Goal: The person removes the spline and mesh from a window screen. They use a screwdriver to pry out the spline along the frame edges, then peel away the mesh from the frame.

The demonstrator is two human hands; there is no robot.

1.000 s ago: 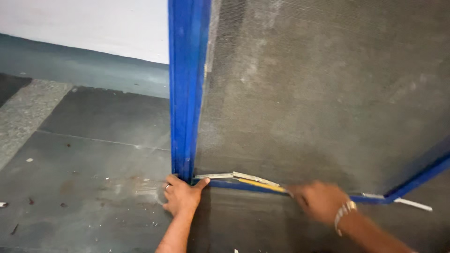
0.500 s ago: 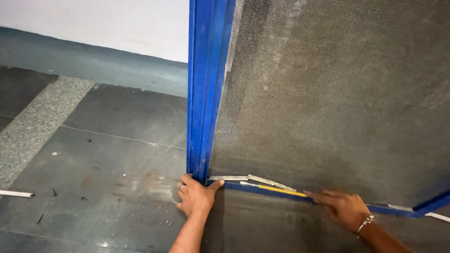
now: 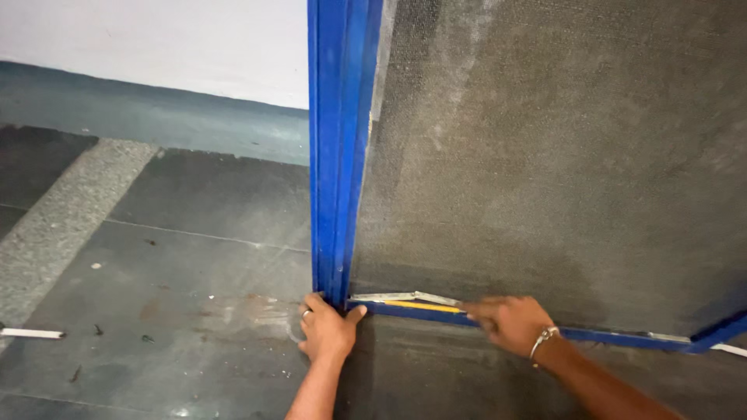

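Two bare hands work at the near corner of a blue metal frame [image 3: 336, 148] that carries a taut grey mesh screen [image 3: 560, 155]. Left hand [image 3: 327, 330]: forearm rising from the near edge, wrist straight, palm down on the floor side of the frame's corner; fingers curled against the foot of the upright bar, thumb stretched right onto the bottom rail, a ring on one finger; it braces the corner rather than closing round anything. Right hand [image 3: 507, 323]: forearm entering from the near right, wrist bearing a thin pale bracelet [image 3: 544, 339], knuckles up, fingers drawn together and pointing left along the bottom rail, pressed to the end of a thin yellow strip [image 3: 424, 306]; whether the fingertips pinch the strip or merely press on it cannot be told. Yellow strip: narrow, flat, lying along the groove of the bottom rail between the two hands, with a pale, slightly kinked sliver [image 3: 405, 296] just above it near the corner. Frame: smooth painted bars with lengthwise ridges, the upright meeting the rail at a right angle. Mesh: fine woven, matt, dusty with pale streaks. Floor [image 3: 179, 257]: large dark grey tiles, scuffed, with scattered debris and a lighter speckled band at far left. White stick [image 3: 31, 333] lies at the left edge, well apart from the hands.
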